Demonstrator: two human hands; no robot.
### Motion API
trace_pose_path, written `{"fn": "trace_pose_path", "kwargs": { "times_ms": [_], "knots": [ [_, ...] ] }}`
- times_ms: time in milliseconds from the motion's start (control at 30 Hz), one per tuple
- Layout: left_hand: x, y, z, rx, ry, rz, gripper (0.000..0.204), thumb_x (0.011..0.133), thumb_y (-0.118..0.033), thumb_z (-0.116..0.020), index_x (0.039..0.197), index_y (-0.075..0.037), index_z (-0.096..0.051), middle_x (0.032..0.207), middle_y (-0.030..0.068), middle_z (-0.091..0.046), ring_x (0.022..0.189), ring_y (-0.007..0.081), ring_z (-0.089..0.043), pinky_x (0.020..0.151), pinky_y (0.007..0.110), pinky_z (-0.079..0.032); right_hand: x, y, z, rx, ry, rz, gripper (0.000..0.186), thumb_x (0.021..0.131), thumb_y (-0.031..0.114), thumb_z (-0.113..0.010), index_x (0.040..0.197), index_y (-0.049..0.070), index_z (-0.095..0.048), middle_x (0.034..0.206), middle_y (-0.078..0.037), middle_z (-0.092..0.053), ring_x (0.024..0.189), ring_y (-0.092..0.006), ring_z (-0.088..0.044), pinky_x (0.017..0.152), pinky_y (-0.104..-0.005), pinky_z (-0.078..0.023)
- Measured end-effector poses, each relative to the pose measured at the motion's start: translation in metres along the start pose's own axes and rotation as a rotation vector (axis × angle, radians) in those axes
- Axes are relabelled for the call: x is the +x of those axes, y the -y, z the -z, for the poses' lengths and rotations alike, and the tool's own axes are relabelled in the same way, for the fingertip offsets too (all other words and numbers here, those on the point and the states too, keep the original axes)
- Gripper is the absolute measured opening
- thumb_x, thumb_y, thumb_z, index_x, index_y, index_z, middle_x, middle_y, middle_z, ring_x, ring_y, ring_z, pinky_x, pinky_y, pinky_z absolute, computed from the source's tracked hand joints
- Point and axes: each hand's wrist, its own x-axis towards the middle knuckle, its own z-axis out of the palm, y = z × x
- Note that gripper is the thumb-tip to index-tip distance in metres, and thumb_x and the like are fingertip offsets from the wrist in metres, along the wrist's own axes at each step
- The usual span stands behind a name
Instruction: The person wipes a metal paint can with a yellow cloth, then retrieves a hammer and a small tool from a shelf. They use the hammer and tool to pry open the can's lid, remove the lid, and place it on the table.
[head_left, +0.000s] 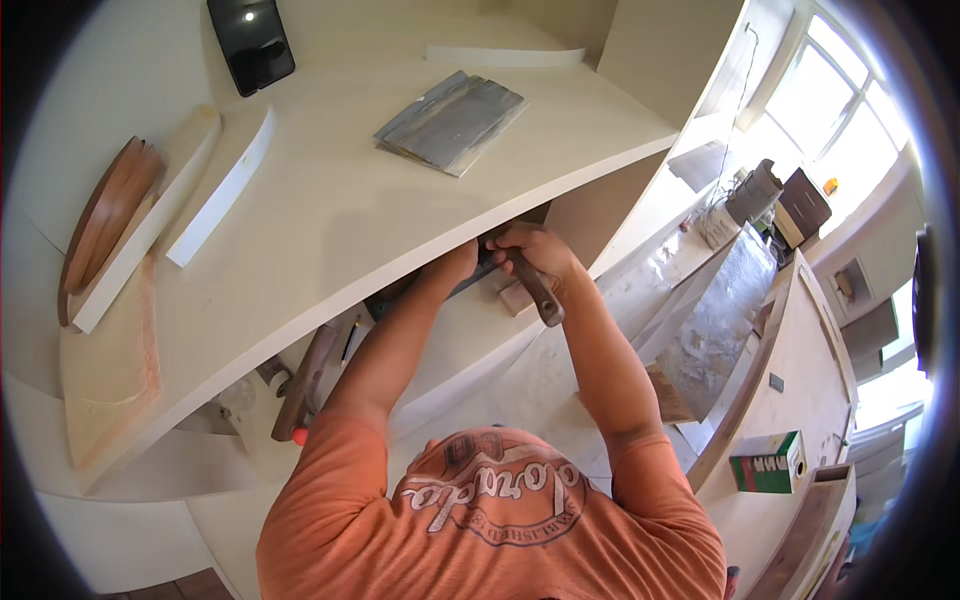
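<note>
My right hand (535,248) is closed round the brown wooden handle (541,292) of a tool, just under the front edge of a cream-coloured countertop (330,235). The tool's head is lost in shadow, so its exact kind does not show. Beside it, my left hand (458,262) reaches below the same edge, its fingers hidden. Both hands are close together at the opening of the space under the board. On top of the board lie a stack of worn grey sheets (450,122) and pale curved edging strips (222,190).
A black phone (251,45) lies at the back left, near a coil of brown edging (110,215). On the shelf below are a pencil (350,338) and another wooden handle (305,385). A green and white box (768,462) stands on a wooden surface at right.
</note>
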Motion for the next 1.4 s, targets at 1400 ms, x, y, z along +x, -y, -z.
{"fn": "trace_pose_path", "kwargs": {
  "times_ms": [1400],
  "knots": [
    [-0.479, -0.122, -0.005, -1.263, 2.299, -0.026, 0.029, 0.099, -0.018, -0.051, 0.122, -0.001, -0.054, 0.12, 0.0158, -0.061, 0.117, 0.028, -0.055, 0.103, 0.043, -0.042, -0.482, -0.345, -0.276, -0.769, -1.211, 0.06, 0.041, 0.081, 0.037, -0.075, 0.095, 0.0, -0.066, 0.114, -0.025, -0.052, 0.109, -0.0389, -0.053, 0.091, -0.0454, -0.045]
  ]
}}
